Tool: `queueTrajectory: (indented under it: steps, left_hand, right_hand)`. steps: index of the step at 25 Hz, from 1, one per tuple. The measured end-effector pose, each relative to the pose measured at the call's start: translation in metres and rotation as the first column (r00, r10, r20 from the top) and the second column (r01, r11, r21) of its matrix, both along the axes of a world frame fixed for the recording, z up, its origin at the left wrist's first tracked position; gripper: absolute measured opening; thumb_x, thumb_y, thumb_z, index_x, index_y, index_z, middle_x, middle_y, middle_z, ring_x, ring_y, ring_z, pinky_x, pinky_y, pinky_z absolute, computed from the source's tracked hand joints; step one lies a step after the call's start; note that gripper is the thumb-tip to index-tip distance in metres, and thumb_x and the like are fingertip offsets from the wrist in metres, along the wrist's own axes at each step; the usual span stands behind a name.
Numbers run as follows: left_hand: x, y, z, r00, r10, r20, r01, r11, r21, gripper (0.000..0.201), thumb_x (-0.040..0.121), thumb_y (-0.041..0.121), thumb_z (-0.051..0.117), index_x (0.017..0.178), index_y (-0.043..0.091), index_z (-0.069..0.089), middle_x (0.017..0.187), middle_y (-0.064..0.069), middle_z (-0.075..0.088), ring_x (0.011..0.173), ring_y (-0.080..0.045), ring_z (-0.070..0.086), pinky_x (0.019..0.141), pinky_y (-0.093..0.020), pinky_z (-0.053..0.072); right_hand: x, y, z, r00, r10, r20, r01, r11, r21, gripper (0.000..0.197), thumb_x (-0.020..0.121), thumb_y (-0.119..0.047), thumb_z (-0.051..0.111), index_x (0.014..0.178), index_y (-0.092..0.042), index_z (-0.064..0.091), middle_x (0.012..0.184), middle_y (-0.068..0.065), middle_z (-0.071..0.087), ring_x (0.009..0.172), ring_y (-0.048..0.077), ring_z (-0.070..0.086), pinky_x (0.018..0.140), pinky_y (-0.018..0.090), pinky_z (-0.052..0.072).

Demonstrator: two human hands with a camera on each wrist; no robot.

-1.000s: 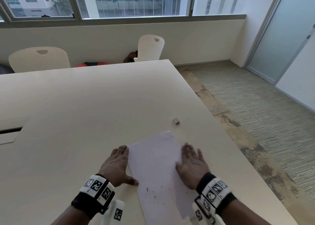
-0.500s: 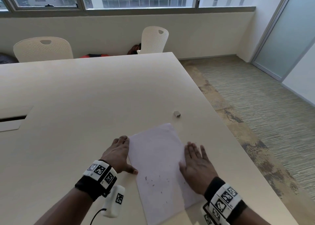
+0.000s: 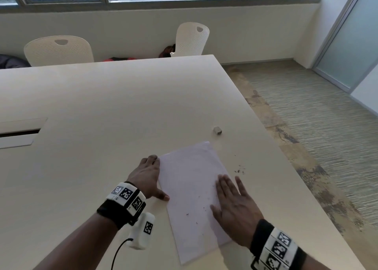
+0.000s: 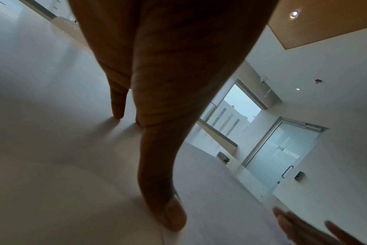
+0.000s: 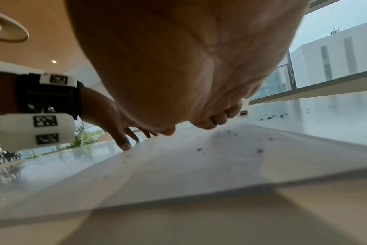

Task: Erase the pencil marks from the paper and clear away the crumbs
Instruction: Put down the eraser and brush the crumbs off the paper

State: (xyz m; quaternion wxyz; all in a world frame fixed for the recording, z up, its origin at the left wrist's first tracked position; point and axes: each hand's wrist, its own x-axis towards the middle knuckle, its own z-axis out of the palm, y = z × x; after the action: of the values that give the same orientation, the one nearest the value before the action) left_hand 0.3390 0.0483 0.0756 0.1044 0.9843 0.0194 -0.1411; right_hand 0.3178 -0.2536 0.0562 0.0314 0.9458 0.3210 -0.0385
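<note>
Resting flat, fingers straight, right hand (image 3: 235, 210) on paper (image 3: 190, 188); left hand (image 3: 147, 177) flat at its edge; neither grip holds anything; crumbs (image 3: 239, 170) on desk (image 3: 102, 110).

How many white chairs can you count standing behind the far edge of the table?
2. One chair stands at the far left behind the table; the other chair stands near the far right corner, angled toward the wall. More may be hidden outside the frame.

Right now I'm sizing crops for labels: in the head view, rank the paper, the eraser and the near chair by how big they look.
1. paper
2. near chair, though it stands farther off
3. eraser, by far the smallest
</note>
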Motion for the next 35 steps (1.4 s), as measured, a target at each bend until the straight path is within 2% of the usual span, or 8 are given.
queueTrajectory:
  steps: [6,10,13,16,19,26,31,35]
  left_hand:
    - [0.001,-0.001,0.001,1.000,-0.009,0.005,0.009,1.000,0.012,0.138,0.054,0.071,0.082,0.154,0.003,0.014,0.158,-0.006,0.017,0.142,-0.025,0.019,0.119,-0.029,0.020]
    - [0.000,0.000,0.001,1.000,-0.002,-0.001,0.002,1.000,-0.001,0.139,0.055,0.070,0.083,0.155,0.004,0.012,0.159,-0.005,0.015,0.144,-0.025,0.018,0.119,-0.029,0.019]
    - [0.001,-0.001,0.001,1.000,-0.001,-0.010,0.001,1.000,-0.003,0.139,0.055,0.070,0.083,0.155,0.004,0.012,0.159,-0.005,0.015,0.143,-0.025,0.018,0.119,-0.030,0.020]
    - [0.002,-0.002,0.003,1.000,-0.003,-0.019,0.003,1.000,0.007,0.139,0.056,0.069,0.083,0.155,0.003,0.012,0.159,-0.006,0.015,0.143,-0.025,0.018,0.119,-0.029,0.019]
    - [0.002,-0.002,0.004,1.000,-0.008,-0.023,0.008,1.000,0.015,0.138,0.057,0.070,0.082,0.155,0.002,0.011,0.159,-0.007,0.015,0.144,-0.026,0.017,0.119,-0.029,0.018]
    - [0.002,-0.003,0.003,0.999,0.000,-0.034,0.001,1.000,0.025,0.136,0.057,0.069,0.083,0.154,0.003,0.013,0.159,-0.006,0.015,0.144,-0.025,0.017,0.119,-0.030,0.021]
    - [0.004,-0.003,0.003,0.999,-0.010,-0.045,0.012,0.999,0.048,0.137,0.056,0.070,0.083,0.154,0.004,0.014,0.157,-0.006,0.017,0.142,-0.026,0.020,0.118,-0.031,0.023]
    - [0.004,-0.003,0.004,0.999,-0.014,-0.050,0.017,0.998,0.060,0.135,0.056,0.070,0.082,0.153,0.004,0.016,0.157,-0.007,0.018,0.142,-0.027,0.020,0.118,-0.032,0.023]
  right_hand:
    - [-0.050,0.071,0.005,0.878,0.455,-0.150,-0.429,0.886,0.177,0.080,0.095,-0.055,-0.002,0.155,-0.007,0.018,0.163,0.008,0.014,0.151,0.018,0.008,0.122,0.043,-0.009]
    - [-0.009,0.003,-0.005,0.985,0.162,-0.052,-0.162,0.987,0.010,0.063,0.102,-0.046,0.022,0.149,-0.006,0.037,0.155,0.012,0.039,0.144,0.021,0.033,0.117,0.041,0.005]
    - [0.013,-0.040,0.003,0.999,-0.035,0.012,0.035,0.999,0.017,0.066,0.101,-0.045,0.023,0.150,-0.001,0.031,0.157,0.016,0.031,0.147,0.026,0.025,0.118,0.043,0.001]
    - [-0.013,-0.002,0.001,0.979,0.199,0.053,-0.205,0.963,0.173,0.066,0.100,-0.044,0.027,0.152,-0.004,0.027,0.159,0.013,0.027,0.150,0.022,0.019,0.117,0.041,0.007]
    - [-0.059,0.029,-0.014,0.835,0.551,-0.004,-0.550,0.834,0.042,0.061,0.103,-0.045,0.015,0.150,-0.012,0.036,0.155,0.004,0.039,0.145,0.015,0.032,0.111,0.039,0.018]
    - [-0.002,-0.048,0.002,0.997,0.039,0.062,-0.043,0.998,0.052,0.065,0.103,-0.046,0.022,0.153,-0.005,0.024,0.161,0.013,0.024,0.150,0.022,0.015,0.120,0.041,-0.003]
    - [-0.070,0.005,-0.020,0.862,0.507,-0.003,-0.505,0.858,0.094,0.062,0.099,-0.043,0.031,0.151,-0.011,0.035,0.158,0.007,0.032,0.147,0.018,0.027,0.117,0.042,0.024]
    - [-0.046,-0.032,-0.014,0.956,0.294,-0.014,-0.293,0.955,0.046,0.065,0.095,-0.043,0.039,0.150,-0.009,0.036,0.157,0.008,0.035,0.146,0.019,0.030,0.119,0.042,0.017]
